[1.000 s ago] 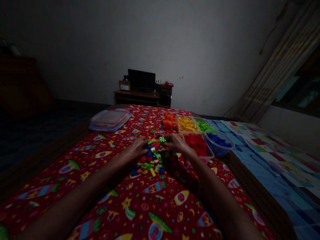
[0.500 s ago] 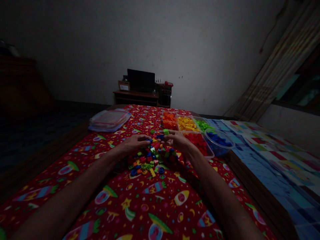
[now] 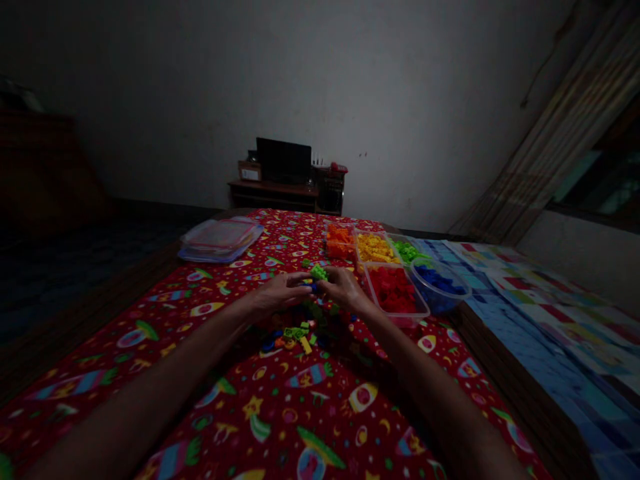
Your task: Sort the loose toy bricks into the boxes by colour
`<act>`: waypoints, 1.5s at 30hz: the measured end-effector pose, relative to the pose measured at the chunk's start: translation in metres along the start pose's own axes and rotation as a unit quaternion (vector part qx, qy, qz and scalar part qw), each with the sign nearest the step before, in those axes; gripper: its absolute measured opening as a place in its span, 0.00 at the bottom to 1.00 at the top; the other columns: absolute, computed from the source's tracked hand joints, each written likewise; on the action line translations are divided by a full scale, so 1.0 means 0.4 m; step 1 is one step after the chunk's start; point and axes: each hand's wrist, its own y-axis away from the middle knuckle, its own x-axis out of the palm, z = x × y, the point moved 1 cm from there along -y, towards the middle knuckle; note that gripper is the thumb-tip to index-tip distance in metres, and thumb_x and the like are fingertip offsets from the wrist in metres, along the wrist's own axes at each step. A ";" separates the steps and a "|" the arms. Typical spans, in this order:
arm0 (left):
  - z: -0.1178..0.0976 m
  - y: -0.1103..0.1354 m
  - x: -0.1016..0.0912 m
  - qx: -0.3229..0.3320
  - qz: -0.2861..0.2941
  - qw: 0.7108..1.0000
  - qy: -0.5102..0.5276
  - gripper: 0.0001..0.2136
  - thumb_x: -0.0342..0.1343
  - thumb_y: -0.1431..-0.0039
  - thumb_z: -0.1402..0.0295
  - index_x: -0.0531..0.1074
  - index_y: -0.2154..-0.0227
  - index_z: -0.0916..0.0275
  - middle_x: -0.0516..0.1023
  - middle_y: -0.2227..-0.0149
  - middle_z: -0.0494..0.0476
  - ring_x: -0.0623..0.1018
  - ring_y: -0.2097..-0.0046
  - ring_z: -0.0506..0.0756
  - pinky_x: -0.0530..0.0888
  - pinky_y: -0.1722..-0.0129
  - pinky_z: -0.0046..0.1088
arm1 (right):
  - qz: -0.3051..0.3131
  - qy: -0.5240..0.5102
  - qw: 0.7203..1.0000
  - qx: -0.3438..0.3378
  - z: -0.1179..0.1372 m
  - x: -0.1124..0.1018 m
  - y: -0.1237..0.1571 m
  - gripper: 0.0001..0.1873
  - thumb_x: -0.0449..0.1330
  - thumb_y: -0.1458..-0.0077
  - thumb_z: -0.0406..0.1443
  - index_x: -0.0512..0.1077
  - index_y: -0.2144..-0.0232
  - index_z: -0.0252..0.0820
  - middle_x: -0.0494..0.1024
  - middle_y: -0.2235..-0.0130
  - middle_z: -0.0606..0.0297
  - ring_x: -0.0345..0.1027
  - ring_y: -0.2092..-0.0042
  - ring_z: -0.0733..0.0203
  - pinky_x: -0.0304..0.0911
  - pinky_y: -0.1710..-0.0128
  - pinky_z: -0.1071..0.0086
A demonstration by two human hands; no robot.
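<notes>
My left hand [image 3: 278, 293] and my right hand [image 3: 342, 289] meet fingertip to fingertip just above a pile of small coloured toy bricks [image 3: 295, 331] on a red patterned cloth [image 3: 320, 413]. Both hands pinch a small joined piece between them: a blue brick [image 3: 310, 284] with a green brick [image 3: 319, 272] on top. Much of the pile lies hidden in shadow under my hands.
Clear tubs hold sorted bricks to the right: orange [image 3: 339, 243], yellow [image 3: 375, 248], green [image 3: 407, 251], red [image 3: 393, 289], and a round bowl of blue ones [image 3: 440, 283]. Stacked clear lids [image 3: 220, 239] lie at far left. A patchwork cloth [image 3: 540, 313] covers the right side.
My hands rose off the pile and came together. The right hand carried a green brick leftward, and both hands now pinch the joined green and blue bricks.
</notes>
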 end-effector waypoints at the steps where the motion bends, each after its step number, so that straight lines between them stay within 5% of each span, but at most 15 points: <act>1: 0.004 -0.002 0.002 0.002 -0.003 1.000 -0.012 0.26 0.67 0.59 0.57 0.74 0.55 0.62 0.79 0.55 0.58 0.77 0.53 0.59 0.71 0.49 0.35 | 0.011 0.011 1.000 -0.004 0.005 0.002 0.004 0.04 0.56 0.52 0.30 0.71 0.73 0.37 0.74 0.75 0.68 0.67 0.73 0.65 0.59 0.75 0.76; 8: 0.041 -0.024 -0.018 -0.016 -0.050 0.998 -0.046 0.25 0.66 0.62 0.54 0.76 0.60 0.62 0.81 0.60 0.57 0.79 0.59 0.58 0.74 0.55 0.34 | 0.146 -0.132 0.979 0.060 0.017 0.003 0.023 0.10 0.50 0.45 0.33 0.68 0.62 0.38 0.75 0.70 0.66 0.71 0.71 0.64 0.64 0.75 0.75; 12: 0.048 -0.032 -0.038 -0.023 -0.084 0.992 -0.092 0.24 0.65 0.62 0.52 0.76 0.64 0.63 0.81 0.66 0.55 0.80 0.64 0.56 0.75 0.62 0.31 | 0.068 0.024 0.997 0.015 -0.002 -0.012 0.009 0.07 0.53 0.44 0.34 0.70 0.68 0.37 0.76 0.71 0.65 0.70 0.71 0.64 0.61 0.72 0.75; 15: 0.049 -0.034 -0.048 -0.022 -0.102 0.985 -0.134 0.23 0.62 0.61 0.51 0.75 0.66 0.63 0.80 0.71 0.54 0.79 0.69 0.55 0.75 0.70 0.29 | -0.013 0.178 0.983 -0.031 -0.004 -0.048 0.003 0.06 0.55 0.46 0.33 0.71 0.72 0.37 0.76 0.72 0.64 0.68 0.70 0.64 0.58 0.70 0.74; 19: 0.050 -0.033 -0.056 0.006 -0.132 0.971 -0.197 0.22 0.60 0.60 0.52 0.75 0.67 0.65 0.78 0.76 0.54 0.78 0.72 0.56 0.73 0.73 0.29 | -0.076 0.271 0.959 -0.014 0.000 -0.147 0.008 0.11 0.52 0.45 0.34 0.73 0.71 0.36 0.76 0.74 0.62 0.67 0.72 0.64 0.56 0.71 0.74; 24: 0.026 -0.024 -0.057 0.039 -0.143 0.931 -0.333 0.17 0.56 0.57 0.56 0.77 0.67 0.62 0.79 0.76 0.54 0.78 0.71 0.58 0.73 0.72 0.29 | -0.168 0.409 0.887 0.132 -0.030 -0.337 -0.004 0.16 0.51 0.43 0.39 0.76 0.63 0.36 0.79 0.67 0.54 0.72 0.64 0.59 0.60 0.67 0.72; 28: -0.007 -0.014 -0.045 0.027 -0.159 0.881 -0.444 0.14 0.56 0.58 0.61 0.79 0.67 0.59 0.82 0.69 0.53 0.79 0.65 0.59 0.73 0.65 0.28 | -0.166 0.509 0.805 0.257 -0.082 -0.460 -0.041 0.19 0.55 0.45 0.40 0.74 0.55 0.34 0.77 0.56 0.46 0.71 0.54 0.51 0.62 0.60 0.69; 33: -0.007 -0.012 -0.039 0.011 -0.134 0.862 -0.489 0.16 0.55 0.57 0.62 0.79 0.63 0.56 0.82 0.59 0.52 0.79 0.60 0.59 0.73 0.61 0.26 | -0.127 0.542 0.779 0.289 -0.134 -0.527 -0.074 0.23 0.58 0.46 0.44 0.72 0.52 0.34 0.74 0.52 0.44 0.69 0.50 0.50 0.63 0.56 0.65; 36: 0.008 -0.019 -0.044 0.015 -0.107 0.864 -0.493 0.19 0.54 0.56 0.62 0.77 0.59 0.57 0.81 0.57 0.53 0.78 0.56 0.59 0.73 0.60 0.27 | -0.139 0.534 0.786 0.278 -0.136 -0.530 -0.080 0.22 0.56 0.45 0.44 0.74 0.55 0.34 0.75 0.53 0.44 0.70 0.51 0.50 0.63 0.57 0.65; 39: 0.018 -0.026 -0.047 0.017 -0.089 0.865 -0.493 0.20 0.53 0.55 0.62 0.77 0.57 0.60 0.80 0.56 0.55 0.78 0.56 0.59 0.73 0.59 0.27 | -0.151 0.480 0.835 0.223 -0.112 -0.496 -0.077 0.19 0.52 0.42 0.44 0.77 0.63 0.35 0.79 0.63 0.50 0.73 0.59 0.55 0.63 0.62 0.70; 42: 0.020 -0.028 -0.047 0.026 -0.095 0.862 -0.497 0.19 0.53 0.55 0.63 0.77 0.59 0.58 0.81 0.57 0.55 0.78 0.57 0.59 0.72 0.57 0.29 | -0.121 0.385 0.909 0.108 -0.069 -0.407 -0.061 0.17 0.50 0.42 0.38 0.77 0.69 0.35 0.78 0.74 0.58 0.72 0.70 0.63 0.60 0.70 0.75; 45: 0.020 -0.026 -0.042 0.037 -0.087 0.867 -0.488 0.17 0.54 0.56 0.63 0.78 0.62 0.59 0.81 0.58 0.56 0.78 0.58 0.60 0.72 0.56 0.31 | -0.041 0.297 0.954 0.008 -0.023 -0.278 -0.030 0.16 0.50 0.43 0.34 0.75 0.72 0.34 0.75 0.76 0.64 0.67 0.76 0.68 0.55 0.75 0.77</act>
